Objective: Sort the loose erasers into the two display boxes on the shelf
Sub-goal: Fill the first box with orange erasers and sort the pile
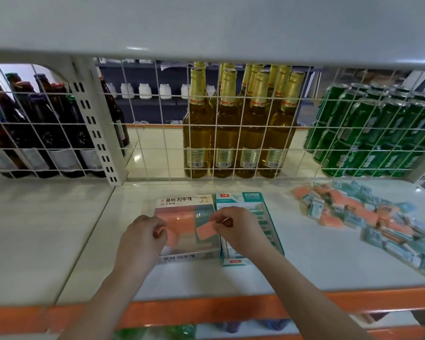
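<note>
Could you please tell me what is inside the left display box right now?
The left display box holds salmon-pink erasers. The right hand pinches another pink eraser above it; both hands cover part of the inside.

We see bare shelf left of the two display boxes; the loose erasers crowd the right, and the wire grid closes the back.

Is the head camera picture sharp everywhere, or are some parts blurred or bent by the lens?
Head view: the centre is fairly sharp, and the left display box label is readable. The loose erasers at right look smeared. The wire grid and shelf edges curve from wide-angle distortion. Small glare spots sit on the upper shelf.
</note>
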Available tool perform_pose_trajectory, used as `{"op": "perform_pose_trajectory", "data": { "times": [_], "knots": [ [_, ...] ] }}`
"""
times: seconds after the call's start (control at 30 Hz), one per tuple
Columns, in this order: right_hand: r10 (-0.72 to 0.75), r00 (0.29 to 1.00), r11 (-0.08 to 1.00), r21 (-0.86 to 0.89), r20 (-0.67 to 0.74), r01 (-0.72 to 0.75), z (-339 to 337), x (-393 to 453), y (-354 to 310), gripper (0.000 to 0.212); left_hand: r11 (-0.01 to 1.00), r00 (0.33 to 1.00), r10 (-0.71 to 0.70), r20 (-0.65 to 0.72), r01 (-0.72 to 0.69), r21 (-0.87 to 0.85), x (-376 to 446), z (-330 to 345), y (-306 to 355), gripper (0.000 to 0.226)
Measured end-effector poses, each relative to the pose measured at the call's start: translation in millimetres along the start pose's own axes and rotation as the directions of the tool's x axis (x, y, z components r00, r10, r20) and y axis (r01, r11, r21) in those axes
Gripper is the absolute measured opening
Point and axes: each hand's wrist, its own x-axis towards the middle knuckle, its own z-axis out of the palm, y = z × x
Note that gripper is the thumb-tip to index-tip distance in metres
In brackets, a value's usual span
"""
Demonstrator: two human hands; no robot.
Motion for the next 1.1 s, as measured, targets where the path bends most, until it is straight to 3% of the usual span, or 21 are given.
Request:
{"op": "perform_pose_trajectory", "data": {
  "times": [0.2,0.57,0.73,0.9,1.1],
  "knots": [
    [0.026,0.999,1.0,-0.014,0.046,-0.026,12.1,4.4,-9.6,0.022,0.985,0.997,0.075,0.035,-0.08,0.152,-2.3,-0.4,-4.8,0.017],
    [0.049,0.993,0.994,-0.106,0.106,-0.038,22.9,9.3,-19.8,0.025,0.908,0.927,0.297,0.231,-0.348,0.231,10.8,-0.9,-12.2,0.025],
    [0.023,0.99,0.979,-0.202,0.141,0.006,22.0,11.3,-20.2,0.029,0.889,0.906,0.302,0.295,-0.38,0.255,17.5,0.4,-16.2,0.029],
    [0.028,0.987,0.958,-0.286,0.159,0.019,26.4,17.7,-20.4,0.02,0.883,0.906,0.324,0.272,-0.393,0.258,18.2,2.6,-18.6,0.025],
    [-0.026,0.984,0.953,-0.293,0.173,0.077,33.7,20.7,-20.3,0.026,0.881,0.913,0.313,0.262,-0.382,0.28,17.6,3.7,-19.7,0.021]
  ]
}}
